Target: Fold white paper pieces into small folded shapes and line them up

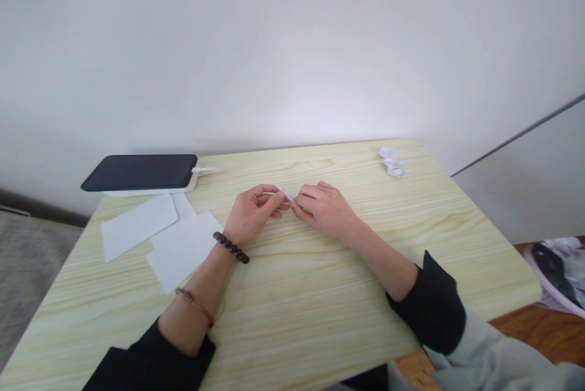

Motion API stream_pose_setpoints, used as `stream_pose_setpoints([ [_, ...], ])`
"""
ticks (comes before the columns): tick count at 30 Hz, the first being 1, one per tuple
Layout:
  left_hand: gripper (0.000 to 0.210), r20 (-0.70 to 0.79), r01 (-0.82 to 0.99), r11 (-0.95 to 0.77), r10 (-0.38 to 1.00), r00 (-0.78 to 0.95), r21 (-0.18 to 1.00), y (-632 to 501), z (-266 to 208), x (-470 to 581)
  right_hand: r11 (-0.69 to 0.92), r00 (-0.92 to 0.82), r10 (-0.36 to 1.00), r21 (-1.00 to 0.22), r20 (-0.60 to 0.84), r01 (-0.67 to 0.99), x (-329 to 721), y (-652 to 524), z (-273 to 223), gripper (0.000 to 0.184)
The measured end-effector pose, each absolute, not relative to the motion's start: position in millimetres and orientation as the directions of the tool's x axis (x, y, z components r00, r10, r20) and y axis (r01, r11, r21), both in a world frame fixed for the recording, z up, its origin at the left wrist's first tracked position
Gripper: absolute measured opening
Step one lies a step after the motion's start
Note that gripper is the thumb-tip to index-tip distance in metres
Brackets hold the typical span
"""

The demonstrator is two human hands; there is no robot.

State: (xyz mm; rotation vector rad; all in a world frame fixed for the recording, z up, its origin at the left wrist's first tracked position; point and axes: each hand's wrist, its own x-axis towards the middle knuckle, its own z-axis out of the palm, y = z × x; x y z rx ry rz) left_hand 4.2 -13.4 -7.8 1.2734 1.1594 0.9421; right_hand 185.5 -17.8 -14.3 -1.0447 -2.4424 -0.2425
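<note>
Between my two hands is a small folded piece of white paper [284, 192], seen nearly edge-on above the middle of the table. My left hand [253, 208], with a dark bead bracelet at the wrist, is closed and pinches the paper between thumb and fingers. From the other side my right hand [324, 208] is closed too, its thumb and fingertips gripping the paper's lower right end. Much of the paper is hidden by the fingers. Left of my left hand lie several loose white paper sheets [183, 251], overlapping each other.
A dark-screened phone [141, 172] rests on a white block at the back left, with a white cable [210, 170] plugged in. Small folded paper pieces [392, 162] stand in a row at the back right. The wood-grain table [311, 312] meets a white wall; a bin [557, 275] stands right.
</note>
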Motion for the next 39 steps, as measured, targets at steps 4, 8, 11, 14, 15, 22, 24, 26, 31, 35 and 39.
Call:
stream_pose_setpoints([
  [4,0.032,-0.074,0.091,0.055,0.973,0.218,0.994,-13.0,-7.7,3.9,0.699,-0.598,0.675,-0.118,0.432,0.705,186.4,-17.7,-16.0,0.033],
  [8,0.028,-0.036,0.097,0.016,0.977,0.209,0.995,-13.1,-7.2,3.9,0.657,-0.529,0.746,-0.317,0.404,0.684,187.2,-18.6,-17.0,0.029],
  [11,0.026,-0.021,0.136,-0.008,0.978,0.206,0.991,-13.2,-7.4,4.4,0.612,-0.466,0.788,-0.423,0.402,0.669,186.5,-19.3,-16.7,0.025],
  [14,0.026,0.0,0.215,-0.048,0.976,0.217,0.976,-13.4,-8.6,4.7,0.591,-0.44,0.804,-0.462,0.4,0.661,185.9,-18.6,-17.9,0.022],
  [15,0.025,0.013,0.241,-0.068,0.975,0.223,0.968,-13.4,-9.2,4.6,0.588,-0.437,0.807,-0.464,0.398,0.663,185.9,-18.1,-18.8,0.022],
  [22,0.025,0.071,0.317,-0.142,0.972,0.223,0.938,-13.6,-15.1,3.6,0.583,-0.443,0.811,-0.47,0.382,0.663,186.0,-16.5,-21.4,0.02],
  [24,0.025,0.081,0.32,-0.149,0.973,0.218,0.936,-14.0,-15.5,3.9,0.559,-0.424,0.828,-0.469,0.368,0.684,185.1,-17.0,-20.3,0.019],
  [26,0.025,0.092,0.325,-0.157,0.974,0.205,0.933,-15.1,-14.8,4.8,0.537,-0.408,0.842,-0.471,0.353,0.7,184.0,-17.6,-19.2,0.017],
  [31,0.024,0.109,0.374,-0.169,0.978,0.175,0.912,-19.3,-9.8,7.9,0.519,-0.379,0.852,-0.49,0.361,0.701,182.3,-18.5,-18.2,0.011],
  [35,0.024,0.126,0.41,-0.18,0.98,0.156,0.894,-21.4,-7.4,9.6,0.492,-0.321,0.859,-0.475,0.398,0.729,180.6,-19.5,-17.8,0.005],
  [39,0.024,0.131,0.422,-0.189,0.978,0.162,0.887,-20.8,-8.3,9.4,0.478,-0.28,0.864,-0.504,0.419,0.719,177.9,-20.6,-18.5,0.003],
])
